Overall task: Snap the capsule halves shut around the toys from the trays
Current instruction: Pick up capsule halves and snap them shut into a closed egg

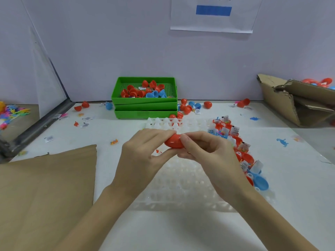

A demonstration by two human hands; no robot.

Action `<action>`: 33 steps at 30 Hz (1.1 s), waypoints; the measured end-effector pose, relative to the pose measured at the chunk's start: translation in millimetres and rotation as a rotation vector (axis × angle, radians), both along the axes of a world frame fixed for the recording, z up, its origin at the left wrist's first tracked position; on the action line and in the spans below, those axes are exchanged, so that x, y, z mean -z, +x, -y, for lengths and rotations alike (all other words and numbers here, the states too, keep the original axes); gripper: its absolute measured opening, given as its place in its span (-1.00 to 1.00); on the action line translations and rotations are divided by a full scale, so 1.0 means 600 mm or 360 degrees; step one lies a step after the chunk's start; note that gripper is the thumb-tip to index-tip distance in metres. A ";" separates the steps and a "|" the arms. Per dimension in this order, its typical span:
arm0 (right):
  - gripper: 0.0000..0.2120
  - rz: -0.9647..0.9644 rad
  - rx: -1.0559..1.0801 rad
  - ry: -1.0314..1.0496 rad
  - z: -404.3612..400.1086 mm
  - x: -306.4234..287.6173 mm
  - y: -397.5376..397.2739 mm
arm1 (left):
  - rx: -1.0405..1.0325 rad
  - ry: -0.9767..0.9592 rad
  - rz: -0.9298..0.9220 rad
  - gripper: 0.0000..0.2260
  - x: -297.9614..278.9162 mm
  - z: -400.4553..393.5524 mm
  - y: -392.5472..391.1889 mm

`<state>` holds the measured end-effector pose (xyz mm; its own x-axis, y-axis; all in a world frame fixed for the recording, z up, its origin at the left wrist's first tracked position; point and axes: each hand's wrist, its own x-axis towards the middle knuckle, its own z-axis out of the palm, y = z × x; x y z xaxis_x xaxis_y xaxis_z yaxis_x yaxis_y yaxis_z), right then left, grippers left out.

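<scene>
Both hands hold one red capsule (174, 141) above the clear plastic tray (181, 185); the left hand (143, 153) pinches its left end between fingers and thumb; the right hand (204, 151) curls round its right end; behind stand stacked green trays (145, 105) with loose red and blue halves inside
</scene>
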<state>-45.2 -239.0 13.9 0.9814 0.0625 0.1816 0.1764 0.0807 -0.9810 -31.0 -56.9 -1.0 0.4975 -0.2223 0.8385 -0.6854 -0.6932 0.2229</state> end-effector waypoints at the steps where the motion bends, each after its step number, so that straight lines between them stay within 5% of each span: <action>1: -0.77 -0.0001 0.0023 -0.0014 0.001 0.000 0.000 | 0.0010 -0.0015 -0.0025 -0.64 0.000 0.000 0.000; 11: -0.72 -0.0047 0.0140 0.0303 -0.015 0.003 -0.014 | 0.0038 -0.0098 -0.0144 -0.66 0.003 0.015 -0.004; 19: -0.81 -0.0126 0.0156 0.0313 -0.018 0.004 -0.015 | 0.0134 -0.0040 -0.0519 -0.58 0.015 0.035 -0.010; 33: -0.69 -0.0264 -0.0117 0.0414 -0.017 0.007 -0.009 | 0.0164 -0.0094 -0.0479 -0.53 0.009 0.027 -0.006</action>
<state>-50.6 -228.5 9.9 0.9935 0.1066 0.0388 0.0003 0.3394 -0.9406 -34.5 -73.0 -6.4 0.7026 -0.2397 0.6700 -0.6485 -0.6032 0.4642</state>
